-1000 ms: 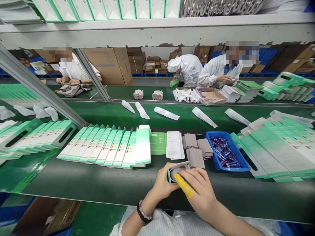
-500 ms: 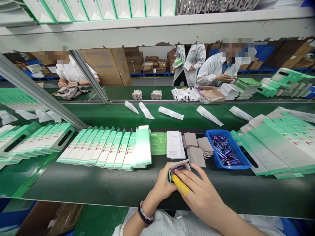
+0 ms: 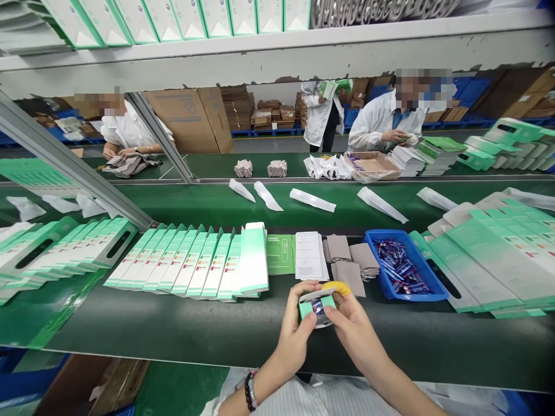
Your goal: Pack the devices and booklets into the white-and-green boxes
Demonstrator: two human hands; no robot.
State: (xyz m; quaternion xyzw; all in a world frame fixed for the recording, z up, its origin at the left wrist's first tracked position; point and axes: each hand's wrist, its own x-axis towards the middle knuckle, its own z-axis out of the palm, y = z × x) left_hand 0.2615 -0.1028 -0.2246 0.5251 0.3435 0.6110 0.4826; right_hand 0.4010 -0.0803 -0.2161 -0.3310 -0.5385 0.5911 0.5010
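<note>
Between my hands is a small green and white carton (image 3: 307, 308), its end facing me with flaps partly folded. Batteries (image 3: 318, 307) show through the gap between the flaps. My left hand (image 3: 295, 326) grips the carton's left side, thumb on a green flap. On the right side, my right hand (image 3: 353, 323) holds it too, with its thumb at the flap and a yellow finger cot (image 3: 337, 287) on the index finger behind. Just beyond lie grey folded pouches (image 3: 349, 277), a stack of white leaflets (image 3: 311, 257) and a green booklet (image 3: 281, 254).
A row of green and white cartons (image 3: 186, 260) leans at left. To the right stand a blue bin (image 3: 433, 296) of batteries and flat cartons (image 3: 489, 266). White sleeves (image 3: 312, 200) lie on the green belt (image 3: 208, 202) behind. A shelf (image 3: 260, 55) spans overhead; co-workers sit across.
My right hand has moved from the carton's opening to its right side. The end flaps are now folded partly over the batteries. A standing co-worker in the background has turned.
</note>
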